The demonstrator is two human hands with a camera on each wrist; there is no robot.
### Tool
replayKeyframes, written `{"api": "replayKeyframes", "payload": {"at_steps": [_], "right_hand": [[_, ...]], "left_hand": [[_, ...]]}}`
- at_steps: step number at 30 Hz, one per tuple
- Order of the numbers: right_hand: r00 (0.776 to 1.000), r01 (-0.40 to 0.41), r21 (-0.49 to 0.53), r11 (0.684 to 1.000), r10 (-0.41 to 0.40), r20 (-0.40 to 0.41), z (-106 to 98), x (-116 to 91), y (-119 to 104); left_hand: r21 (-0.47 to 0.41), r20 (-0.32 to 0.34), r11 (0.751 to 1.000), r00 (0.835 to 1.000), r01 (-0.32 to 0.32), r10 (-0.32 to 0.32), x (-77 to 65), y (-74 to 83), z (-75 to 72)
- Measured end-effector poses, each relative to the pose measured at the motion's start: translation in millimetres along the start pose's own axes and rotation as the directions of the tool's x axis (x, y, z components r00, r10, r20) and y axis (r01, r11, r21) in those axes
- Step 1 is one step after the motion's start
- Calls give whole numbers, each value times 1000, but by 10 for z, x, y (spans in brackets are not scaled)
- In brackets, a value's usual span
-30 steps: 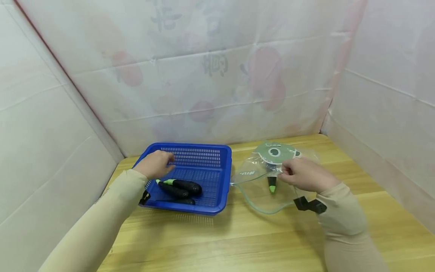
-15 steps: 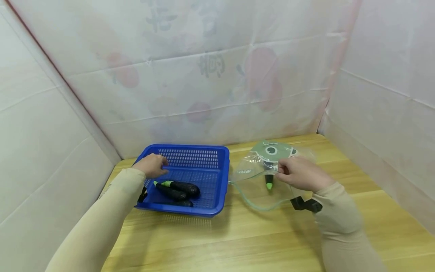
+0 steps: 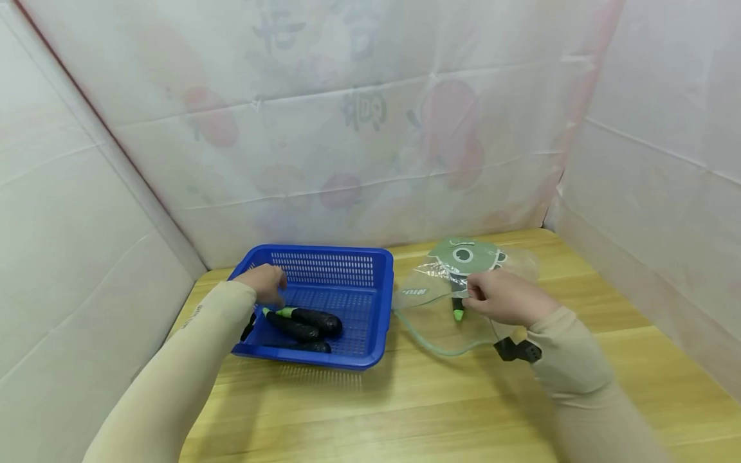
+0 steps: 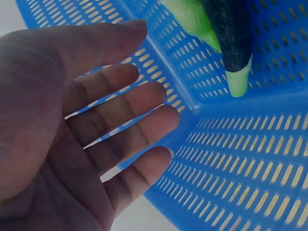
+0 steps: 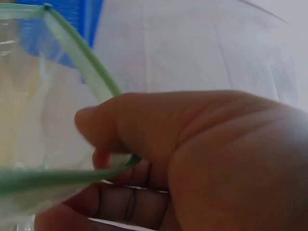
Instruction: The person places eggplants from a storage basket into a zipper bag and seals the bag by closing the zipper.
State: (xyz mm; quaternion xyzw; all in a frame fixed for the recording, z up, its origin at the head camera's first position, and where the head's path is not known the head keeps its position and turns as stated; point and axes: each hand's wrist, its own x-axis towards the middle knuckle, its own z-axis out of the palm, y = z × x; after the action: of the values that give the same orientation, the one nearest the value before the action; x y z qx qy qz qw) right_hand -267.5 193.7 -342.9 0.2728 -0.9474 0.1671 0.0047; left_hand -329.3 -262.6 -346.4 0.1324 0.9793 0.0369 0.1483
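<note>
Over the left side of a blue plastic basket point(image 3: 383, 321), my left hand point(image 3: 263, 283) hangs with its fingers loosely bent and nothing in them. Several dark eggplants point(image 3: 317, 320) with green stem ends lie in the basket below. In the left wrist view, a gap separates the fingers from the eggplant point(image 4: 236, 53). My right hand point(image 3: 509, 298) pinches the green-edged mouth of a clear zip bag point(image 3: 419, 296), holding it open. One eggplant point(image 3: 458, 310) with a green tip lies inside the bag, partly behind its printed green face. In the right wrist view, the thumb point(image 5: 110, 125) presses the green zip strip.
Basket and bag stand side by side on a wooden table point(image 3: 370, 418). White printed fabric point(image 3: 347, 128) walls in the back and both sides. A black strap piece point(image 3: 517, 349) sits by the right wrist.
My left hand's fingers have tipped further down over the basket. My right hand has shifted slightly left, still pinching the bag's mouth. The eggplants stay where they were.
</note>
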Motion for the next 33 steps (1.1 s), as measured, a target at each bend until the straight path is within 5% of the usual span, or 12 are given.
{"api": "replayKeyframes", "payload": {"at_steps": [5, 16, 23, 33], "right_hand": [[999, 33, -23, 999, -32, 44, 23, 20, -21], [992, 122, -33, 992, -123, -11, 92, 11, -33], [993, 99, -39, 994, -101, -65, 98, -82, 9], [992, 98, -45, 994, -101, -73, 77, -141, -6]], "left_hand": [[23, 25, 1000, 1000, -2, 1, 23, -19, 60], [73, 91, 995, 993, 68, -74, 128, 51, 159], [89, 101, 996, 994, 23, -32, 161, 94, 213], [71, 127, 996, 990, 48, -56, 214, 116, 292]]}}
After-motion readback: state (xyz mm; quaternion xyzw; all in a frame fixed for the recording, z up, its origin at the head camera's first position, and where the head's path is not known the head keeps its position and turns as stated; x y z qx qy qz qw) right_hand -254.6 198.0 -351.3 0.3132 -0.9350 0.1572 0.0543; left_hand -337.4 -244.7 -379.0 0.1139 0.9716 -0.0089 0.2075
